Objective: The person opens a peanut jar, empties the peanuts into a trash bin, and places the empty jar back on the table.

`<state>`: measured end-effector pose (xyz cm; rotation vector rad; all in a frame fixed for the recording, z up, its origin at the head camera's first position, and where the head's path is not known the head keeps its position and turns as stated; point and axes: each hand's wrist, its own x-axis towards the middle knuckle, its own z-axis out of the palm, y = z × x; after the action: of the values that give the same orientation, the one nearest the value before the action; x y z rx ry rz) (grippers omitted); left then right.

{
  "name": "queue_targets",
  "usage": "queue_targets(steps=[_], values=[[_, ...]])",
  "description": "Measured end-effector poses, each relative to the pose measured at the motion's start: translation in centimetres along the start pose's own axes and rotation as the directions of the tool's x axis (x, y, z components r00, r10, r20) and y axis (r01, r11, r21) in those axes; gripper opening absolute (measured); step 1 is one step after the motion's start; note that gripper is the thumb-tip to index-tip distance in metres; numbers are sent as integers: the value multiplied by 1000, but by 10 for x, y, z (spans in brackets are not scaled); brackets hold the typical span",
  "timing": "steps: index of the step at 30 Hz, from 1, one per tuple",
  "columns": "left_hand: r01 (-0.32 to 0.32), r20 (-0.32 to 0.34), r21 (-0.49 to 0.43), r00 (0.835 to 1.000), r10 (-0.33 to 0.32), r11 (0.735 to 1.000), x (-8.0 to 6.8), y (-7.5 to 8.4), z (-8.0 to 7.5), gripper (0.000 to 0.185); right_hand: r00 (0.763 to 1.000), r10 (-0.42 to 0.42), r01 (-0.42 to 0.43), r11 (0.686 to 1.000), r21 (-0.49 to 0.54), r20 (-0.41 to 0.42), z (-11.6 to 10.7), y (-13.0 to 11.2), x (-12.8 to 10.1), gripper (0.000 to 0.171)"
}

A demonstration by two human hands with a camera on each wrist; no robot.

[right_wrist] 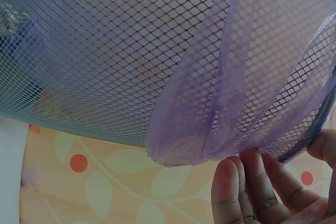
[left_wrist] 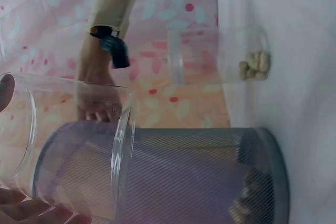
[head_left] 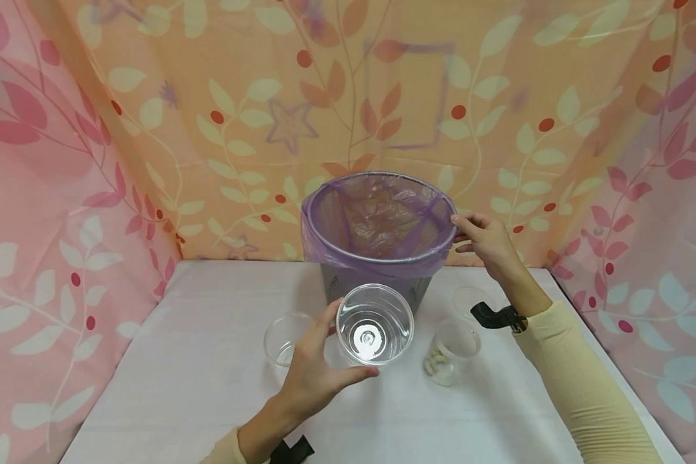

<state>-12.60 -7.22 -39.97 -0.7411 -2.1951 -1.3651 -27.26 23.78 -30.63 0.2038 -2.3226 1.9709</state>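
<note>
A grey mesh waste bin (head_left: 377, 283) lined with a purple bag (head_left: 325, 248) stands at the back of the table. My right hand (head_left: 463, 231) pinches its right rim, thumb on top and fingers below; the fingers (right_wrist: 252, 187) show under the liner (right_wrist: 231, 93). In front of the bin my left hand (head_left: 333, 351) holds a clear, empty plastic cup (head_left: 374, 324) above the table, its mouth tipped toward me. The left wrist view shows that cup (left_wrist: 68, 145) against the bin (left_wrist: 210, 177), with small pale pieces (left_wrist: 247, 198) at the bin's bottom.
On the white tablecloth (head_left: 209, 399) stand an empty clear cup (head_left: 284, 338) at the left and a clear cup with several pale nuts (head_left: 449, 354) at the right. Another clear cup (head_left: 468, 299) stands behind it. Patterned cloth walls (head_left: 64, 225) close in three sides.
</note>
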Motion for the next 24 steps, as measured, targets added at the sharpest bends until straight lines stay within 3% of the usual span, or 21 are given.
queue_targets(steps=[12,19,24], values=[[138,82,-101,988,-130,985,-8,-21,20,99,1000,12,-13,1000,-5,-3,-1,0,0,22],[256,102,-99,964,-247,961,-10,-31,29,97,1000,13,-13,1000,11,-5,0,0,1,25],[299,114,-115,951,-287,947,-10,-39,35,95,1000,14,-14,1000,13,-3,0,0,1,22]])
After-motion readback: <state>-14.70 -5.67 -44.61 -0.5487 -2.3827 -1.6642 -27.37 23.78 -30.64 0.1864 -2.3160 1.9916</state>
